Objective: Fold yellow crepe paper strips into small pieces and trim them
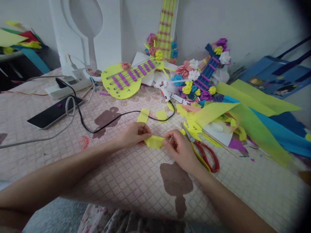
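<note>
A small piece of yellow paper (155, 142) is stretched between my two hands above the patterned tablecloth. My left hand (136, 134) pinches its left end between thumb and fingers. At its right end, my right hand (178, 147) has thumb and fingertips closed on the paper. Just behind my left hand lies a yellow strip (143, 116), and a yellow square (161, 115) rests to its right. Scissors (206, 155) with red and yellow handles lie beside my right hand.
A white glue gun (164, 90) trails a black cord across the table. Behind it are a yellow paper guitar (123, 81) and a blue one (206, 76) with paper flowers. A phone (54, 113) lies left; crepe paper (262, 129) spreads at right.
</note>
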Demonstrator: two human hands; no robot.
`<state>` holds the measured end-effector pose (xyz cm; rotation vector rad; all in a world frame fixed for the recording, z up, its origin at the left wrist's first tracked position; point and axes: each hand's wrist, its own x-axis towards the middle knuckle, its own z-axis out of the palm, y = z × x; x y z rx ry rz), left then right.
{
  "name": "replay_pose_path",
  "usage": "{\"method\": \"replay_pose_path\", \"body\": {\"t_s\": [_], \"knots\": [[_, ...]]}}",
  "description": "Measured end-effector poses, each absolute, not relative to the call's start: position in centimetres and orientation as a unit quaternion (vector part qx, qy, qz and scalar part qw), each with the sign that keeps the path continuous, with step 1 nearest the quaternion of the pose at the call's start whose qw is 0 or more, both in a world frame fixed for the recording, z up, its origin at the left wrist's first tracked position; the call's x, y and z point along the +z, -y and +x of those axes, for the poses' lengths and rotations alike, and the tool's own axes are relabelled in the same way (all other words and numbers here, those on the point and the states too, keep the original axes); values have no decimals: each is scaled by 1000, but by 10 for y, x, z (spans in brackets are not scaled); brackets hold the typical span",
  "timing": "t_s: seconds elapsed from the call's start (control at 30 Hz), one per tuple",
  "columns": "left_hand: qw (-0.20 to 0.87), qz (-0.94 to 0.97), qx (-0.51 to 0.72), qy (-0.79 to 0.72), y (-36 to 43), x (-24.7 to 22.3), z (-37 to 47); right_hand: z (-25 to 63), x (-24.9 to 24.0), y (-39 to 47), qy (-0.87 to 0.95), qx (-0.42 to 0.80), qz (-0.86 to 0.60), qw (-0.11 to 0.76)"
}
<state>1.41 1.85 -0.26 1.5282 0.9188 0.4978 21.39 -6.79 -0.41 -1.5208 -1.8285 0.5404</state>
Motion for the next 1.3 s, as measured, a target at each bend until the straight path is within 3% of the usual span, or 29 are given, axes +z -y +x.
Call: {"method": "replay_pose_path", "body": {"t_s": [0.1, 0.3, 0.5, 0.67, 0.9, 1.1, 1.3], "knots": [[624, 629, 217, -411, -18, 0, 15, 214, -3, 69, 746, 161, -566, 313], [783, 428, 218, -394, -18, 6, 17, 208, -7, 70, 745, 117, -594, 280], [818, 393, 212, -364, -18, 2, 16, 205, -11, 69, 757, 79, -586, 280], [703, 562, 209, -381, -20, 0, 13, 214, -12, 69, 785, 36, -550, 282], [352, 829, 186, -392, -24, 8, 0, 215, -11, 71, 801, 82, -556, 204], [298, 904, 161, -262, -27, 15, -11, 214, -8, 72, 799, 81, -561, 201], [348, 856, 151, -352, -25, 13, -11, 214, -10, 72, 802, 82, -561, 188]]}}
